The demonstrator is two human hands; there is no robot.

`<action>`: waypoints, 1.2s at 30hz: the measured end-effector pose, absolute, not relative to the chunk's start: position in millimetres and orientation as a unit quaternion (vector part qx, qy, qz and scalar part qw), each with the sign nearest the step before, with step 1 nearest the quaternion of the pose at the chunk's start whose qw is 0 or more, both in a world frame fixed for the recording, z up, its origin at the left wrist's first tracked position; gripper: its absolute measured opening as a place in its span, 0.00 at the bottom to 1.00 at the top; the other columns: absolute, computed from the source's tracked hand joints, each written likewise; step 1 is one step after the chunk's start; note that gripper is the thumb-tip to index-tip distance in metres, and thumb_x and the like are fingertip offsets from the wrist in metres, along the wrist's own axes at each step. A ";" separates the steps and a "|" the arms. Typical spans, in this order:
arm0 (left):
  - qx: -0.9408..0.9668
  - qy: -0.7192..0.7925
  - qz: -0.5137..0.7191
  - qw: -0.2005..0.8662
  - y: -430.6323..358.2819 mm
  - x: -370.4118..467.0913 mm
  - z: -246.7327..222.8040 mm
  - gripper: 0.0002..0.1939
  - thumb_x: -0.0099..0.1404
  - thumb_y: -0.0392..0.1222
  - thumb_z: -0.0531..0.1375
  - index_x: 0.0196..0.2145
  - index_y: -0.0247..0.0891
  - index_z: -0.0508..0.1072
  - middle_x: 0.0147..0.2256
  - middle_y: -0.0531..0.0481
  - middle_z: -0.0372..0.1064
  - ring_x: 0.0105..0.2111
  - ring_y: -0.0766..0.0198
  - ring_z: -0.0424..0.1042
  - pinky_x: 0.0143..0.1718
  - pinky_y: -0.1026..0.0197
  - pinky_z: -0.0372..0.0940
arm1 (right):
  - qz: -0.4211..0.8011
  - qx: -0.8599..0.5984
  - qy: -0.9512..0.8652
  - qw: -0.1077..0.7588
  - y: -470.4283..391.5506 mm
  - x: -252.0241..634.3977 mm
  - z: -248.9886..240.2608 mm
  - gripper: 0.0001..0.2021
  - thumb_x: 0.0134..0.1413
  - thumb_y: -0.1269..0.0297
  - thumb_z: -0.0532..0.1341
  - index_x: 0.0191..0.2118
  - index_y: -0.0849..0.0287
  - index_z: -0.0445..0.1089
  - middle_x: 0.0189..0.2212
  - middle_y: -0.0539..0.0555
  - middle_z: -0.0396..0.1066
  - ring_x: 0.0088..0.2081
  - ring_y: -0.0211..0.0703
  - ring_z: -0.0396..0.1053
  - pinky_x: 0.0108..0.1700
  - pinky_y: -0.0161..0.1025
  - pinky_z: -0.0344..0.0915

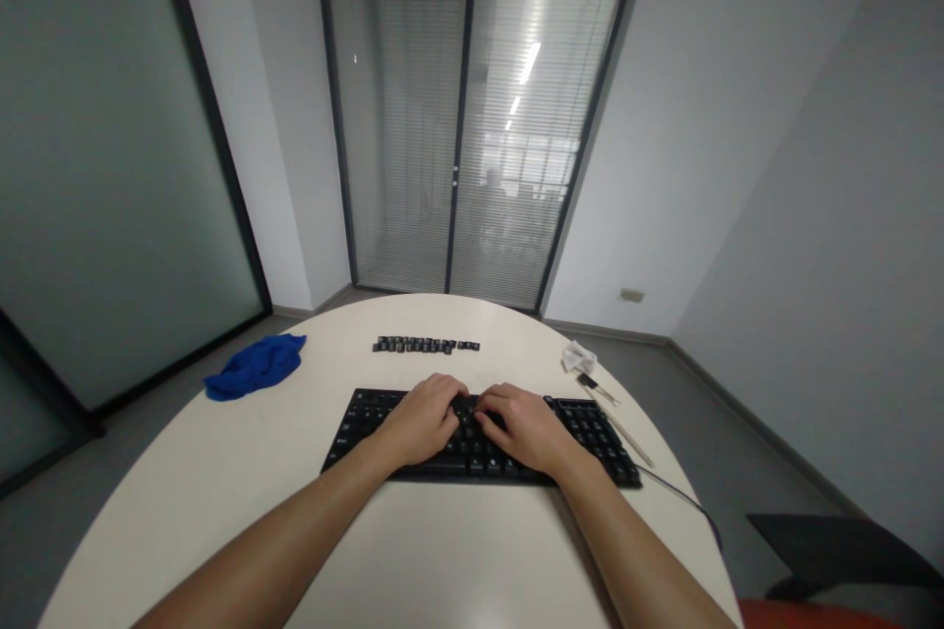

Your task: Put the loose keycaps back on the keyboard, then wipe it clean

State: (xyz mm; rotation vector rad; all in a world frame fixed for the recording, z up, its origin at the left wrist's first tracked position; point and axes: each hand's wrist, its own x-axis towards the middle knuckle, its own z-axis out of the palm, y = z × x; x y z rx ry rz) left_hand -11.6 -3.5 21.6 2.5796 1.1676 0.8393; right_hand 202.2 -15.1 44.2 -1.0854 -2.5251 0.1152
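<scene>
A black keyboard (pixel 472 465) lies across the middle of a round pale table (pixel 442 550). My left hand (pixel 424 418) rests on its centre-left part, fingers bent, the thumb and fingertips near the upper middle keys. Just to the right, my right hand (pixel 522 425) is over the centre-right keys with its fingers curled inward and the thumb pointing left. The two hands are close but apart. Whatever the fingertips hold, if anything, is too small to make out. Loose black keycaps (pixel 417 345) stand in rows beyond the keyboard.
A blue cloth (pixel 257 366) lies at the table's left edge. On the right are a crumpled white tissue (pixel 579 357), a small brush (pixel 590 381) and a thin light stick (pixel 625 434). The keyboard's cable (pixel 675 491) runs off the right edge, near a black chair part (pixel 841 550).
</scene>
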 end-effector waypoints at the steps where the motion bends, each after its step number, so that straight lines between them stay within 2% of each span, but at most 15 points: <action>1: 0.870 0.397 0.279 0.086 -4.4 -11.0 21.9 0.14 0.63 0.29 0.52 0.44 0.39 0.70 0.44 0.46 0.71 0.47 0.56 0.68 0.52 0.53 0.63 | 0.040 -0.389 -0.900 0.194 -15.3 202.1 44.3 0.09 0.66 0.66 0.56 0.41 0.57 0.73 0.38 0.55 0.75 0.43 0.45 0.71 0.48 0.41 0.66; 7: 0.844 0.447 0.287 0.075 -0.5 -12.4 19.1 0.11 0.68 0.36 0.52 0.46 0.38 0.69 0.45 0.45 0.72 0.48 0.55 0.69 0.52 0.53 0.64 | 0.031 -0.395 -0.899 0.189 -14.9 201.5 41.8 0.08 0.64 0.67 0.57 0.43 0.57 0.73 0.39 0.55 0.74 0.43 0.45 0.70 0.48 0.40 0.65; 15: 0.783 0.545 0.285 0.091 16.7 -20.7 13.1 0.11 0.69 0.41 0.53 0.47 0.39 0.70 0.49 0.46 0.73 0.51 0.55 0.70 0.54 0.53 0.64 | 0.035 -0.396 -0.898 0.186 -13.8 202.2 40.0 0.08 0.64 0.68 0.57 0.45 0.58 0.73 0.40 0.55 0.74 0.45 0.45 0.69 0.49 0.40 0.64; 22: 0.811 0.554 0.189 -0.010 45.8 -21.5 19.8 0.11 0.68 0.39 0.55 0.48 0.41 0.72 0.50 0.46 0.73 0.51 0.54 0.71 0.48 0.55 0.67 | 0.044 -0.388 -0.901 0.189 -12.8 202.2 41.0 0.08 0.64 0.68 0.57 0.41 0.59 0.74 0.38 0.56 0.73 0.43 0.44 0.69 0.48 0.39 0.64; 30: 0.838 0.521 0.145 -0.070 90.6 -19.4 24.5 0.11 0.69 0.37 0.55 0.46 0.39 0.74 0.47 0.41 0.72 0.50 0.51 0.68 0.49 0.53 0.65 | 0.056 -0.382 -0.900 0.203 -9.9 205.0 36.6 0.07 0.63 0.69 0.57 0.41 0.59 0.74 0.38 0.55 0.73 0.44 0.44 0.69 0.48 0.38 0.64; 36: 0.848 0.504 0.130 -0.098 102.7 -12.6 23.2 0.13 0.69 0.34 0.55 0.49 0.38 0.73 0.48 0.40 0.71 0.51 0.51 0.66 0.49 0.53 0.65 | 0.061 -0.382 -0.898 0.210 -10.4 204.6 37.4 0.07 0.63 0.69 0.57 0.40 0.59 0.73 0.38 0.55 0.73 0.44 0.44 0.69 0.48 0.39 0.64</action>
